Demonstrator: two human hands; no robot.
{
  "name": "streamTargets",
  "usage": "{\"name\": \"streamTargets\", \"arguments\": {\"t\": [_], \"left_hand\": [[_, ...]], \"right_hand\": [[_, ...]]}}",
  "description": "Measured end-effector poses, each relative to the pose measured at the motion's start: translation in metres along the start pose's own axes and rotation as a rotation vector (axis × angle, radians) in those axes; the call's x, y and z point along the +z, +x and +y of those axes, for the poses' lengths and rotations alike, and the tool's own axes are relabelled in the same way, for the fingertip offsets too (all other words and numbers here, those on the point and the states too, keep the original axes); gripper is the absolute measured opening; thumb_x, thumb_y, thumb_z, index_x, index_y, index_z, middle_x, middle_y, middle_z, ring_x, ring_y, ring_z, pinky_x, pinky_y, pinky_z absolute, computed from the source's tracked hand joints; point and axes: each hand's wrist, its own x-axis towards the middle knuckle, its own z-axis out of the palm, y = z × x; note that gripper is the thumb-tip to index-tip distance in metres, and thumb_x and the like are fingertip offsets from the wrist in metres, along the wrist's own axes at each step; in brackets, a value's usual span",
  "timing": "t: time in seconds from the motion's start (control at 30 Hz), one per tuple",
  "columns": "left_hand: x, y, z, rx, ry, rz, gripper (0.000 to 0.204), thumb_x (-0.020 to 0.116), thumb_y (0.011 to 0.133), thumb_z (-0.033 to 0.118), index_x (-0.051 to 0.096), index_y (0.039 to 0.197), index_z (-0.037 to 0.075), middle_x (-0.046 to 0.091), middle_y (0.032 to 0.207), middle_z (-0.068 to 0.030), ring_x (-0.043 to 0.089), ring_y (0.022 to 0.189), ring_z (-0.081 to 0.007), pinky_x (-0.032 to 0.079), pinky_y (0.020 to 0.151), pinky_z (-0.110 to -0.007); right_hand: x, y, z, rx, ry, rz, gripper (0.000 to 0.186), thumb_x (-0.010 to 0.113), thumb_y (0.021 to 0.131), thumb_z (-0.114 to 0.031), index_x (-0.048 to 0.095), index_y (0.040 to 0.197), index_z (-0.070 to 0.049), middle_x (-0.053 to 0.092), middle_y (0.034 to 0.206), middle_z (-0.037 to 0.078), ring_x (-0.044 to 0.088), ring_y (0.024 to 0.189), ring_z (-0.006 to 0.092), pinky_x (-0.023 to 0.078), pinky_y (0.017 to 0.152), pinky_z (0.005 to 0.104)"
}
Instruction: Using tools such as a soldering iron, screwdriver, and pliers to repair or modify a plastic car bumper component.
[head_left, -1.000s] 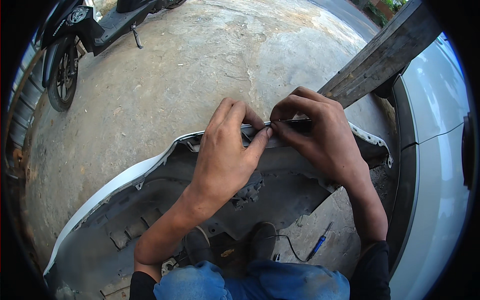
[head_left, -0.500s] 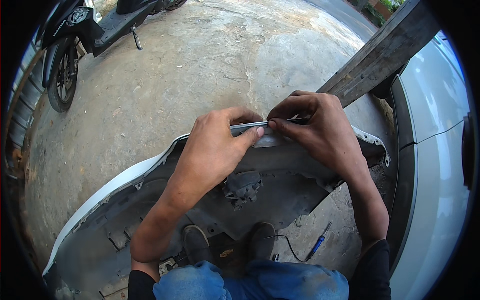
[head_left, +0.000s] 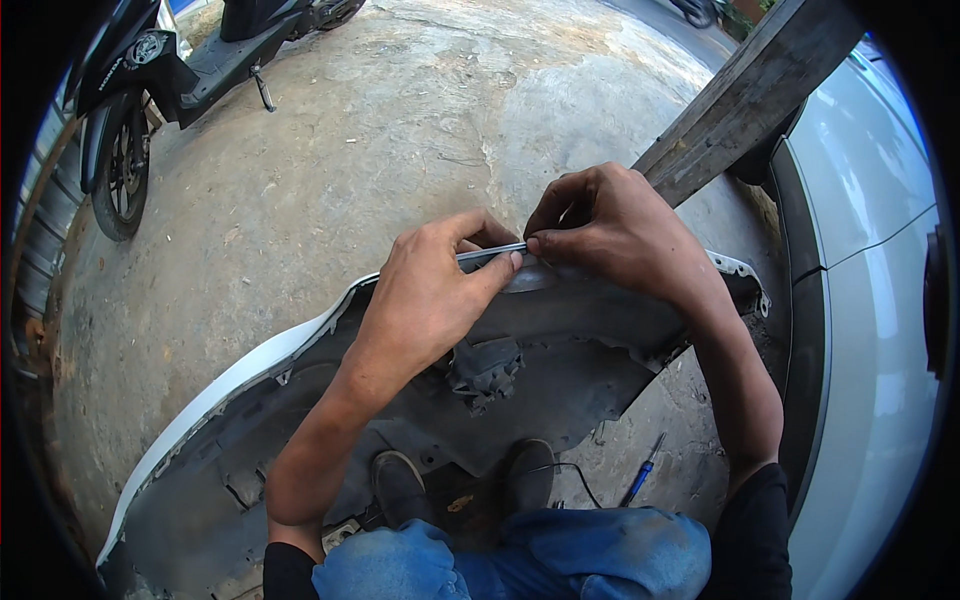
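A large white car bumper lies across in front of me, its dark inner side facing me. My left hand is closed on its upper rim, thumb on the inner side and fingers over the far side. Close beside the left thumb, my right hand pinches thumb and fingertips together at the same rim. A small dark bit shows at that pinch; what it is, the fingers hide. Below my hands, a dark ribbed housing is fixed inside the bumper.
A blue-handled soldering iron with a black cable lies on the concrete near my right knee. A light-coloured car stands close on the right, beside a wooden post. A black scooter is parked at the far left. My shoes stand by the bumper.
My right hand has shifted slightly up and left along the rim, its fingers drawn closer to the left thumb. My left hand keeps its hold. The whole view has tilted a little.
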Motion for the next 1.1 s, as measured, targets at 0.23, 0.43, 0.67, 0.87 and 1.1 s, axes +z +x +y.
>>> {"name": "streamTargets", "arguments": {"t": [0.23, 0.43, 0.67, 0.87, 1.1], "left_hand": [[-0.003, -0.001, -0.006, 0.080, 0.016, 0.006, 0.033, 0.079, 0.097, 0.023, 0.077, 0.121, 0.002, 0.081, 0.103, -0.0188, 0.077, 0.100, -0.0223, 0.057, 0.089, -0.036], [0.001, 0.001, 0.000, 0.063, 0.001, 0.026, 0.033, 0.078, 0.098, 0.026, 0.077, 0.122, 0.003, 0.081, 0.101, -0.0205, 0.078, 0.096, -0.0204, 0.057, 0.087, -0.034], [0.009, -0.001, -0.013, 0.123, 0.037, 0.117, 0.029, 0.078, 0.097, 0.023, 0.077, 0.118, 0.002, 0.081, 0.100, -0.0197, 0.079, 0.096, -0.0218, 0.058, 0.085, -0.036], [0.037, -0.009, -0.015, 0.405, 0.129, 0.437, 0.022, 0.077, 0.092, 0.014, 0.071, 0.110, 0.003, 0.075, 0.105, -0.0160, 0.073, 0.100, -0.0370, 0.053, 0.094, -0.046], [0.049, -0.013, -0.023, 0.467, 0.196, 0.520, 0.024, 0.077, 0.092, 0.012, 0.069, 0.114, 0.005, 0.074, 0.109, -0.0131, 0.070, 0.106, -0.0347, 0.050, 0.100, -0.047]], "right_hand": [[0.003, -0.002, 0.003, -0.038, 0.083, 0.020, 0.027, 0.076, 0.085, -0.014, 0.081, 0.103, 0.005, 0.081, 0.094, 0.022, 0.080, 0.088, 0.0310, 0.061, 0.088, 0.0393], [0.000, -0.003, 0.007, -0.071, 0.085, 0.026, 0.025, 0.075, 0.086, -0.013, 0.081, 0.102, 0.005, 0.081, 0.094, 0.022, 0.080, 0.089, 0.0305, 0.061, 0.087, 0.0396], [0.007, 0.002, 0.002, -0.077, 0.029, 0.017, 0.024, 0.075, 0.087, -0.013, 0.081, 0.102, 0.005, 0.080, 0.090, 0.021, 0.078, 0.083, 0.0301, 0.060, 0.084, 0.0411], [0.005, -0.008, 0.000, -0.026, 0.149, 0.035, 0.017, 0.077, 0.087, -0.009, 0.074, 0.096, 0.005, 0.076, 0.081, 0.013, 0.070, 0.074, 0.0170, 0.055, 0.072, 0.0327], [0.027, -0.017, -0.001, -0.235, 0.023, 0.234, 0.013, 0.076, 0.087, -0.002, 0.073, 0.098, 0.005, 0.074, 0.092, 0.015, 0.076, 0.084, 0.0235, 0.058, 0.080, 0.0357]]}}
